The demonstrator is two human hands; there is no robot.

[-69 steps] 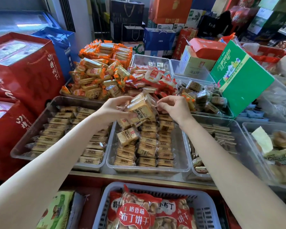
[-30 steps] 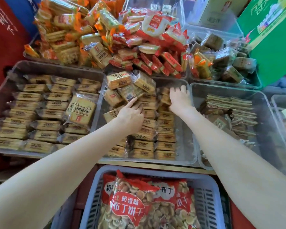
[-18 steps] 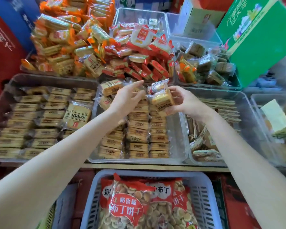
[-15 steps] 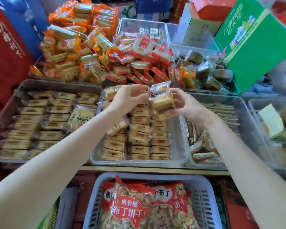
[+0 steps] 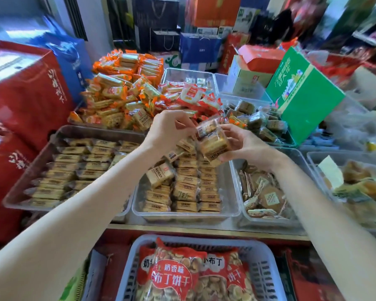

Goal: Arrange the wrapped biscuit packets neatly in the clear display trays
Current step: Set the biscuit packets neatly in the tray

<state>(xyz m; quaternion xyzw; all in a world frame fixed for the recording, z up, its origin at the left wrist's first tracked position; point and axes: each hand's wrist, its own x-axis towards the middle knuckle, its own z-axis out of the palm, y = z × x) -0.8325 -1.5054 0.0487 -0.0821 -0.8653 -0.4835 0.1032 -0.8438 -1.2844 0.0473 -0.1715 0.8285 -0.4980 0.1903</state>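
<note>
Crowded shop stock rings a bench (image 5: 204,232) covered in clear trays. Over the middle tray (image 5: 230,210) the right hand (image 5: 245,144) curls round a small bundle of wrapped biscuit packets (image 5: 213,142), cradling it from below and the side, while the left hand (image 5: 172,129) pinches the crinkly film at the bundle's upper left edge. Both hands hold it in the air, clear of the rows beneath.

The packets look light, with stiff little blocks inside a slick, loose wrapper, so I judge they would slide on one another if squeezed by the film alone. Better to take them across the flat faces of the block, with gentle pressure, since biscuits crumble at the corners.

Below, the middle tray carries tidy columns at centre and right, but a loose packet (image 5: 160,173) lies tilted on top at the left. The left tray (image 5: 59,135) holds similar rows. Further back lie heaps of orange packets (image 5: 117,94), and a green box (image 5: 302,98) stands to the right.
</note>
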